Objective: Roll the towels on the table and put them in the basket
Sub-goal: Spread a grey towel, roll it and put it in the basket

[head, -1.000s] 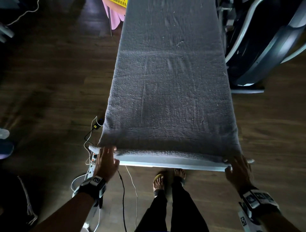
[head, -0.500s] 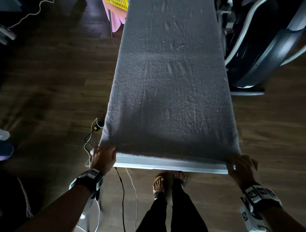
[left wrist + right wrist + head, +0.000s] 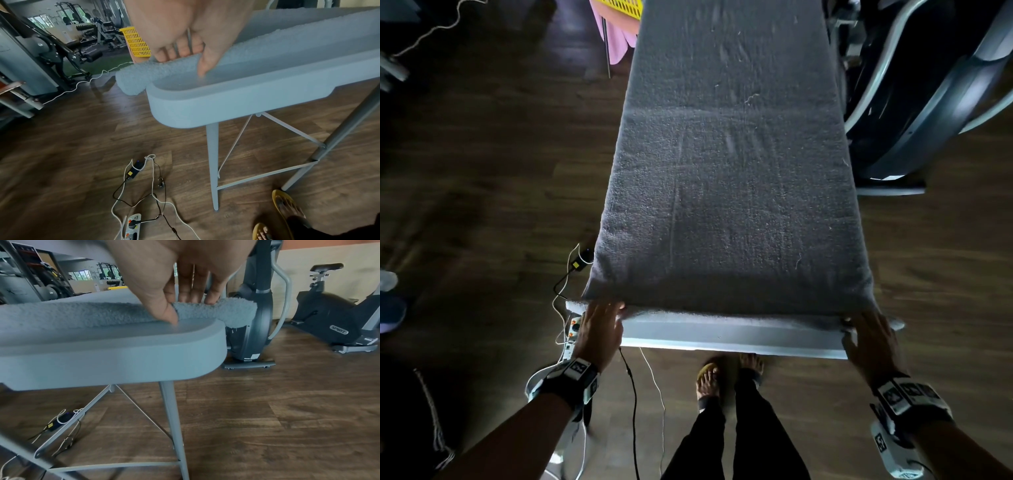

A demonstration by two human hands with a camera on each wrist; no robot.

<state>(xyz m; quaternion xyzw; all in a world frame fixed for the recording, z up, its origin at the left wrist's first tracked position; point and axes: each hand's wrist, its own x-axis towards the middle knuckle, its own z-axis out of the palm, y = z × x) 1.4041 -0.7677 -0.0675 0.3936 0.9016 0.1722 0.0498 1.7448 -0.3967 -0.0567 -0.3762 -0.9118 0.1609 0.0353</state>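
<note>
A long grey towel [image 3: 729, 178] lies flat along the narrow grey table [image 3: 729, 337], its near edge just short of the table's front end. My left hand [image 3: 602, 322] grips the towel's near left corner [image 3: 156, 71], fingers on top and thumb under the edge. My right hand [image 3: 869, 339] pinches the near right corner [image 3: 205, 311] the same way. The towel's corners overhang the table's sides a little. A yellow basket [image 3: 134, 43] stands on the floor past the table's far left.
Exercise machines [image 3: 928, 85] stand close to the table's right side, with a stationary bike [image 3: 329, 311] further right. A power strip and cables [image 3: 139, 194] lie on the wooden floor near my left side. My feet [image 3: 726, 380] are under the table's front end.
The towel's near edge shifted slightly back and forth at the table's front end, with both hands staying at its corners.
</note>
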